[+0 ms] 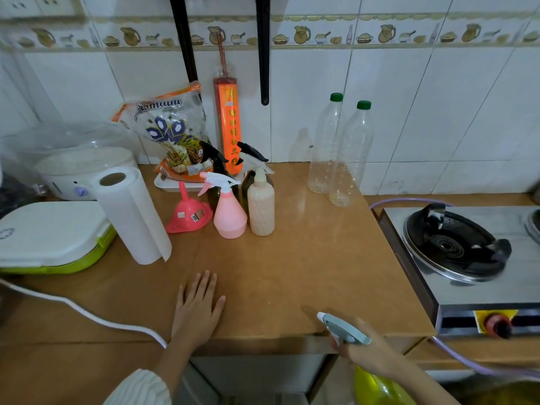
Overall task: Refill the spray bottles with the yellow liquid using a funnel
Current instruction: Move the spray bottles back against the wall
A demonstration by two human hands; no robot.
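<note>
My right hand [369, 352] grips the neck of a yellow spray bottle [377, 387] with a grey trigger head [343, 328], held just below the front edge of the wooden counter [292, 267]. Flat on the counter near that edge rests my left hand [200, 305], fingers straight. Farther back stand a pink spray bottle [229, 213], a cream spray bottle [261, 204] and a dark spray bottle [216, 171] behind them. A pink funnel [188, 211] lies mouth down left of the pink bottle.
Two clear bottles with green caps [336, 150] stand against the tiled wall. A paper towel roll [131, 214] and a white-green lidded box [52, 238] sit at left. A gas stove [458, 249] is at right. A white cable [87, 311] crosses the front left.
</note>
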